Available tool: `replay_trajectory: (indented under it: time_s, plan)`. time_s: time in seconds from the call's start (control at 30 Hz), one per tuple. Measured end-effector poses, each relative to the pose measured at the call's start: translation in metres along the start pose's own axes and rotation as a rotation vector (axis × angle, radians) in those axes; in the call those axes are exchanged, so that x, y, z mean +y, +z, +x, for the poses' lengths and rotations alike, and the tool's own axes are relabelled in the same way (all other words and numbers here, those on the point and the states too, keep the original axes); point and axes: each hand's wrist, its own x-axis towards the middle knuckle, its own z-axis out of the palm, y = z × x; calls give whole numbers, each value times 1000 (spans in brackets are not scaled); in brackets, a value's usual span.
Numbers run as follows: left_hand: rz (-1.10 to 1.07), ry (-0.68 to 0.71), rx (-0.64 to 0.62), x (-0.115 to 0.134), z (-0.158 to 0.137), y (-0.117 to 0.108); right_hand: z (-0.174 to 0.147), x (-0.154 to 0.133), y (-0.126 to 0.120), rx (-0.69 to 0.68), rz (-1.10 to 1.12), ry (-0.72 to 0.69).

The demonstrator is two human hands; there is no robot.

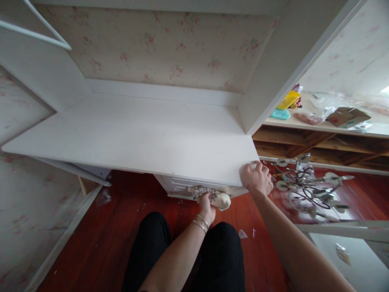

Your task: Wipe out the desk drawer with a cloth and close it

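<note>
My left hand (207, 207), with bangles at the wrist, is closed around a bunched cream cloth (224, 201) with a dark floral pattern. The cloth is held in front of the white drawer front (179, 185) under the desktop; whether it touches is hard to tell. At the right front corner of the white desk (158, 134), my right hand (257, 177) grips the edge with its fingers curled over.
A chandelier (310, 186) with curved arms lies on the red wooden floor (91, 243) to the right. Behind it, a low shelf unit (304, 140) carries a yellow item (288, 100), plastic bags and a cardboard box (349, 117). An upright panel (285, 61) rises from the desk's right end.
</note>
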Motion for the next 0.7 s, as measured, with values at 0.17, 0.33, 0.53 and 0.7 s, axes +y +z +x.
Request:
replay_trajectory:
  time_s: [0.17,0.33,0.53,0.7]
  plan:
    - [-32,182,84,66,12,-26,0,1,-1,-5,12,-6]
    - [-58,293,66,130,-8,-34,-1,0,-2,-18,8,7]
    - [-68,356,-78,164,-65,-25,-2,0,-2,-17,11,10]
    - [-102,371,-161,144,-111,-3,-2,0,-1,-12,6,12]
